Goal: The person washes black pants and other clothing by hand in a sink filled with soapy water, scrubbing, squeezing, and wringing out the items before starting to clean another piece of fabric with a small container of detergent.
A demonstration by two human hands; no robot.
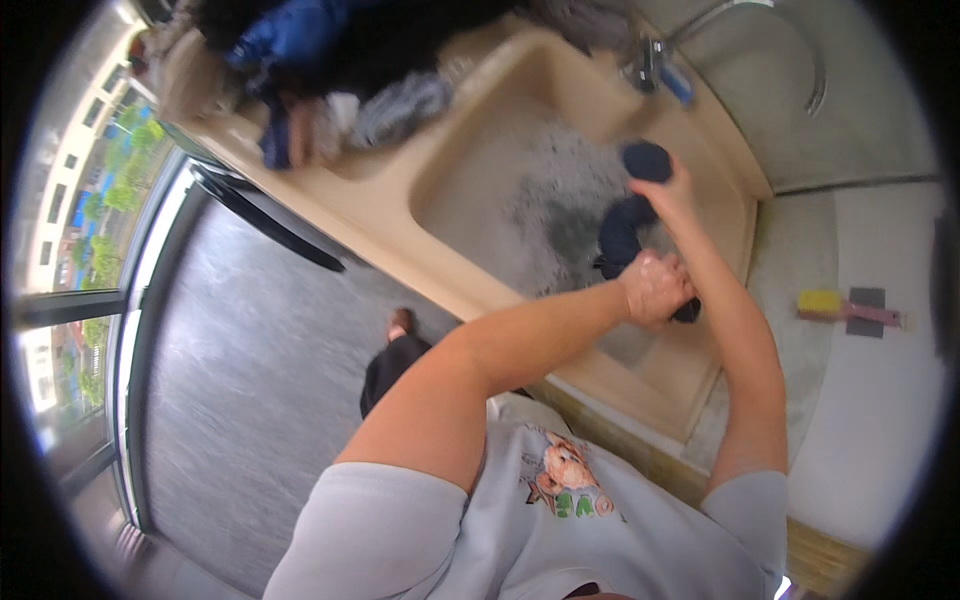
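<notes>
A wet, dark navy piece of clothing is bunched and twisted above the soapy water in a beige sink; its exact kind cannot be made out. My left hand is closed round its lower part, with a dark end poking out below the fist. Farther up, my right hand grips the other end, where a rounded bulge of the cloth shows beyond the fingers. My forearms cross near the left hand, partly hiding the cloth there.
A heap of clothes lies on the sink's left ledge, with a blue garment on top. A curved metal faucet stands at the back. On the right wall hangs a pink-handled brush. Windows line the left side.
</notes>
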